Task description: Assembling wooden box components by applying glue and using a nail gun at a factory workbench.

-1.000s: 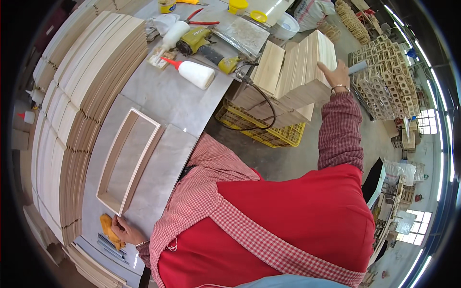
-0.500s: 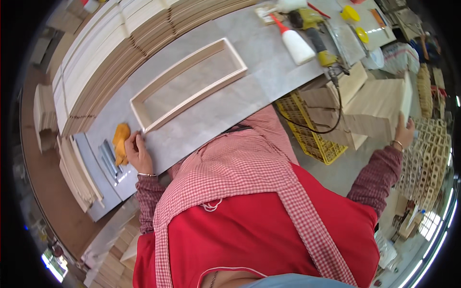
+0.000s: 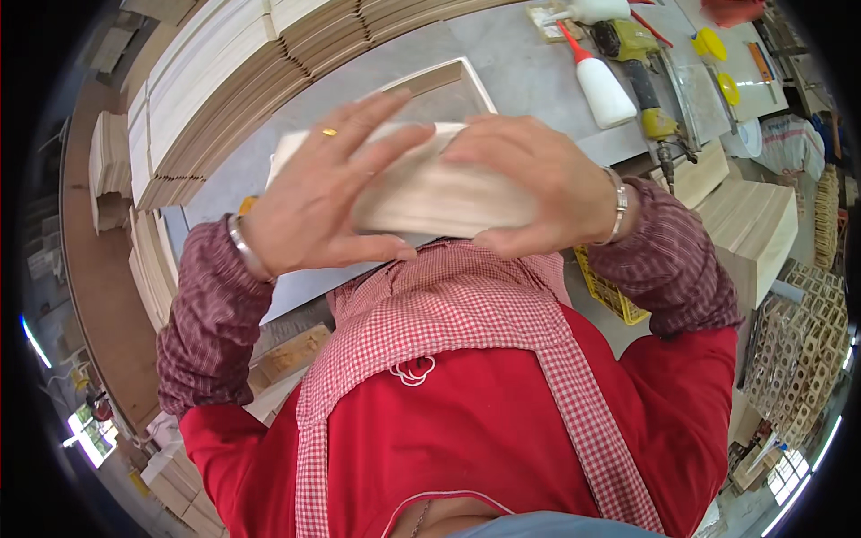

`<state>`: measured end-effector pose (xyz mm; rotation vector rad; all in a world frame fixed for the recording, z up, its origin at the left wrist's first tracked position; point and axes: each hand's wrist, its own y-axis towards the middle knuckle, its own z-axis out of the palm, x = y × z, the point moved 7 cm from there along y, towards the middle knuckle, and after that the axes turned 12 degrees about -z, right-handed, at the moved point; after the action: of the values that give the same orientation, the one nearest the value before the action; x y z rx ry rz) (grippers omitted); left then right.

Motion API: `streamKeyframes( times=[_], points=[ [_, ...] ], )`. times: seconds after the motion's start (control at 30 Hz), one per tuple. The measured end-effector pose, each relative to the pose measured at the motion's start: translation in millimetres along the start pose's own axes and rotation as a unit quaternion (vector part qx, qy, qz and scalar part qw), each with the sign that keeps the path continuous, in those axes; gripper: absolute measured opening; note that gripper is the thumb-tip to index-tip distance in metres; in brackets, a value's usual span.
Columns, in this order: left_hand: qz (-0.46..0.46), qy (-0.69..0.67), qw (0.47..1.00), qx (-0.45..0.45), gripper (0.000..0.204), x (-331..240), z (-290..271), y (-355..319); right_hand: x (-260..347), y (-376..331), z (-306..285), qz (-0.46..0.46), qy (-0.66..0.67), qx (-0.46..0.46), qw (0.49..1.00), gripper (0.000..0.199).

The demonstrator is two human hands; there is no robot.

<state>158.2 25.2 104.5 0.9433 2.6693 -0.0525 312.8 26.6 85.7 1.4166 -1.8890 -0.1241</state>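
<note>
Both hands are gripping one pale wooden block (image 3: 439,193) at chest height above the grey bench (image 3: 529,76); left hand (image 3: 314,202) spread across its face, right hand (image 3: 538,184) clamping the end; frame (image 3: 453,76) lying assembled (block not yet placed); earlier the hands were wide apart, right at the side stack.

I see long sleeves in a fine dark-red and white check, bunched at both wrists. Over them sits a bright red apron with a bib and straps of larger red-and-white gingham, and a small white outline emblem stitched at the chest. The left hand (image 3: 314,202) carries a thin gold ring on one of its fingers (image 3: 359,121) and a slim silver bangle at the wrist. The right hand (image 3: 538,188) has a silver metal-link band at its wrist. A strip of blue cloth shows at the waist.
</note>
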Motion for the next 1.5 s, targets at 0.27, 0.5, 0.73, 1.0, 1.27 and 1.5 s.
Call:
streamKeyframes(
  times=[0.27, 0.5, 0.73, 1.0, 1.27, 1.5],
  points=[
    [-0.085, -0.032, 0.991, 0.099, 0.082, 28, 44, 3, -35, -7, 12, -0.009, -0.020, -0.061, 0.998, 0.056],
    [-0.190, 0.029, 0.981, 0.039, 0.075, 70, 37, 20, -93, -71, -11, 0.208, 0.059, -0.241, 0.946, 0.031],
    [-0.229, -0.039, 0.972, 0.028, 0.073, 68, 46, 40, -109, -92, 26, 0.334, 0.153, -0.242, 0.898, 0.025],
    [-0.182, 0.027, 0.982, 0.034, 0.072, 62, 62, 39, -103, -85, 39, 0.314, 0.163, -0.304, 0.884, 0.023],
    [-0.159, 0.045, 0.986, 0.032, 0.073, 68, 68, 33, -91, -74, 32, 0.256, 0.008, -0.306, 0.917, 0.019],
    [-0.163, 0.049, 0.985, 0.037, 0.075, 69, 68, 35, -93, -73, 33, 0.230, -0.057, -0.307, 0.922, 0.019]
  ],
)
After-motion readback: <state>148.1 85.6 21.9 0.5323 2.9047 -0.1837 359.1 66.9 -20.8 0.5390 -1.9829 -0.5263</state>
